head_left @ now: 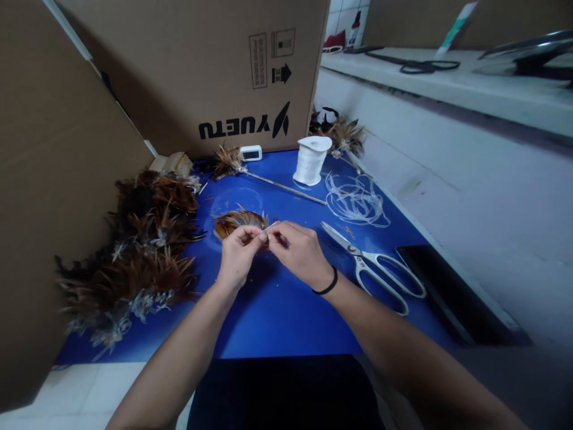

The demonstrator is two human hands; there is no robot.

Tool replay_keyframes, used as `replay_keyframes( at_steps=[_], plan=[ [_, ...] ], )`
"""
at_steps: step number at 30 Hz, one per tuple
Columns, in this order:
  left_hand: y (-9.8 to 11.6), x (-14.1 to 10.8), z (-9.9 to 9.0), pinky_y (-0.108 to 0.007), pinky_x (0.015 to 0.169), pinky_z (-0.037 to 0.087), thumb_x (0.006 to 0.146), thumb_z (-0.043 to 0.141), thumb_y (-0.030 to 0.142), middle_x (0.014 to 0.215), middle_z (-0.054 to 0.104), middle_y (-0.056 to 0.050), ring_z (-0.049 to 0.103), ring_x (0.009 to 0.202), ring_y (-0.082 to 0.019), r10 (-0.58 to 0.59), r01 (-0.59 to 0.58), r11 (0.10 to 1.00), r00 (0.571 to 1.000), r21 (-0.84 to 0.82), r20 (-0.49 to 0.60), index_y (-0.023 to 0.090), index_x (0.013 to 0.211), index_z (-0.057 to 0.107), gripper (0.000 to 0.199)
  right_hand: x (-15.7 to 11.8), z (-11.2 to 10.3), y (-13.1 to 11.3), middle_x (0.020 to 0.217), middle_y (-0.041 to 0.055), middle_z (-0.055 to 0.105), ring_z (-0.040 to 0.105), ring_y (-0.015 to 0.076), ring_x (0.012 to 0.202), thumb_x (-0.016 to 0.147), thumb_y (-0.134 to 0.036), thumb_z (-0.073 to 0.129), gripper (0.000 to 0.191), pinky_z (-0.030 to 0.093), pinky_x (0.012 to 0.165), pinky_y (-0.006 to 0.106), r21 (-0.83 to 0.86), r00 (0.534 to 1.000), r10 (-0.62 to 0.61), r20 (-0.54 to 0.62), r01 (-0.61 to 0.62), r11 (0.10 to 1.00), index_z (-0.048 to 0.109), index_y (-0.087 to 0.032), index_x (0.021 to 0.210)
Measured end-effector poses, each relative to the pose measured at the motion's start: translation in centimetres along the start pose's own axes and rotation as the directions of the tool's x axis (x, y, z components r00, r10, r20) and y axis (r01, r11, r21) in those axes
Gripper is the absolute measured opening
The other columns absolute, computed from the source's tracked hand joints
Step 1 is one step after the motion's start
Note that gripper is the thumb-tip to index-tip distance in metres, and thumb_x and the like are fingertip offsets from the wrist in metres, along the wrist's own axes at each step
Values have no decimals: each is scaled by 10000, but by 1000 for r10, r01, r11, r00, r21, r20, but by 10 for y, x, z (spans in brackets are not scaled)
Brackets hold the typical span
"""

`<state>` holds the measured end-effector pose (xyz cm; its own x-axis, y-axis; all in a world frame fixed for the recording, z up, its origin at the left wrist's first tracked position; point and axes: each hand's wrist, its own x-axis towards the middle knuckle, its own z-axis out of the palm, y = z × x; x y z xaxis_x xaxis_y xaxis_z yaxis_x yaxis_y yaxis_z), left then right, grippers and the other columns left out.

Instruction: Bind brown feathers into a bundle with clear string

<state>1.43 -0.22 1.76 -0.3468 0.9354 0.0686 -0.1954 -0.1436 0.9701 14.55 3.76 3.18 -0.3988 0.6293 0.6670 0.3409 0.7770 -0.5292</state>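
Observation:
My left hand (pixel 239 252) is closed in a pinch, thumb against fingertips. My right hand (pixel 301 248), with a black band at the wrist, pinches right beside it. A thin whitish strip (pixel 270 227) shows between the two sets of fingertips; whether it is ribbon or quill I cannot tell. Just beyond my left fingers is a bundle of brown feathers (pixel 239 220), its lower part hidden by the hand. To the right of my right hand, scissors (pixel 380 266) with pale handles lie with blades slightly apart.
Feather bunches (pixel 147 239) are heaped at left. A white ribbon spool (pixel 310 161), loose clear ribbon (pixel 358 202), a feathered stick (pixel 286 187) and a small digital display (pixel 251 153) occupy the back. A dark tablet-like slab (pixel 452 292) lies right. A cardboard box (pixel 201 65) and wall (pixel 483 173) border the blue table.

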Motion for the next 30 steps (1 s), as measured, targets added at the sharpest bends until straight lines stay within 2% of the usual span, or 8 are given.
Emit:
replay_keyframes(
  at_steps=[7,19,22,30],
  plan=[
    [5,2,-4,-227,578,535,553,797,268,617,620,5,588,544,-92,-167,171,981,985,-96,52,141,698,607,270,0,-1,2,726,2,656,591,124,691,783,-90,496,173,448,714,249,-5,997,-52,61,53,999,625,-201,757],
    [3,4,-9,-228,612,537,534,814,228,611,647,-8,618,556,-98,-242,250,959,967,-133,75,128,692,628,263,1,-5,2,703,18,685,607,132,671,796,-115,511,189,467,725,275,-24,986,-104,132,108,994,676,-184,737],
    [4,4,-9,-218,610,536,538,813,213,619,662,-16,629,559,-100,-251,257,957,966,-136,62,126,695,638,250,2,-7,3,723,18,691,611,123,668,791,-113,516,195,472,692,260,31,989,-80,127,77,997,694,-188,759],
    [6,6,-10,-223,612,539,527,817,197,626,679,-32,644,556,-112,-258,264,955,964,-134,55,121,680,640,246,2,-9,5,763,4,686,602,101,669,761,-94,556,212,464,633,228,250,987,60,151,-97,963,723,-212,819]
  ],
)
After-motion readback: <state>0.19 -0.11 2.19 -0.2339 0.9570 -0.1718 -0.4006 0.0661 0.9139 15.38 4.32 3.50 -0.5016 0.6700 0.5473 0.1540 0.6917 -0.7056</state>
